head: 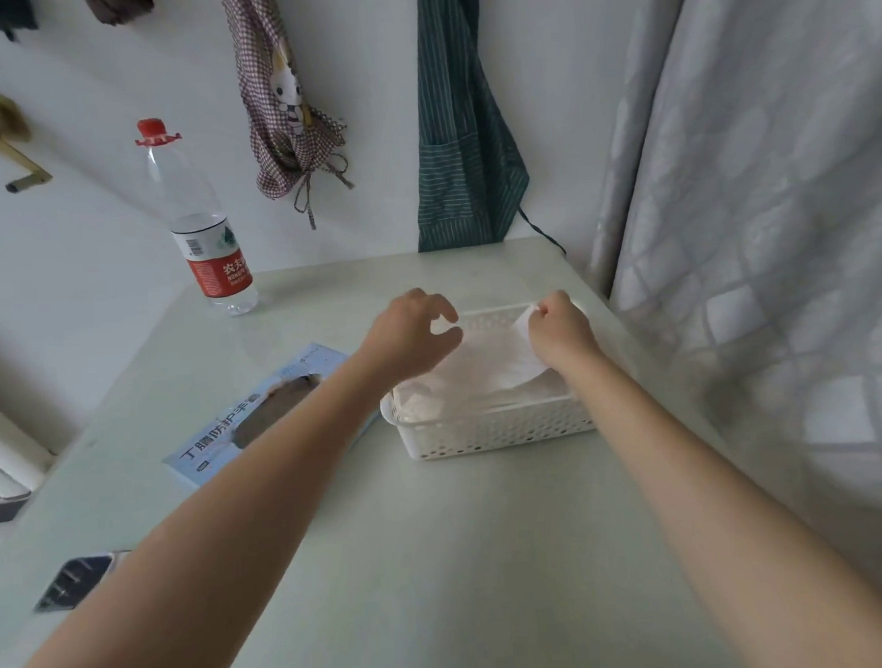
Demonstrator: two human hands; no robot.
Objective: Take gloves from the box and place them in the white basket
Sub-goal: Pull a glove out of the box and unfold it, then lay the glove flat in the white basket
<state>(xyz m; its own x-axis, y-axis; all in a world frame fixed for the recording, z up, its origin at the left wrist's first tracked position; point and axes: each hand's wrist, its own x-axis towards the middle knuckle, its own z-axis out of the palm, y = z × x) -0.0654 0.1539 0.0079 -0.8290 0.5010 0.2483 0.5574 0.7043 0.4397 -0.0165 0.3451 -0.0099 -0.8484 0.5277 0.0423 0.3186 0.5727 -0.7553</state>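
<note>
Head view: water bottle (203, 228) stands behind the glove box (259, 415) — white basket (490, 428) just beside it holds white gloves (486, 367). Right hand (564, 330) pinches one; left hand (413, 335) hovers, loosely curled, holding nothing.

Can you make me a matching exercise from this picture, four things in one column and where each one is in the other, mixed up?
Things:
1. clear plastic water bottle with red cap
2. light blue cardboard glove box
3. white perforated plastic basket
4. dark green striped apron

Places:
A. hanging on the wall
B. lying flat under the left forearm
C. standing at the table's far left
D. below both hands, with thin white gloves in it

Pairs: 1-C, 2-B, 3-D, 4-A
</note>
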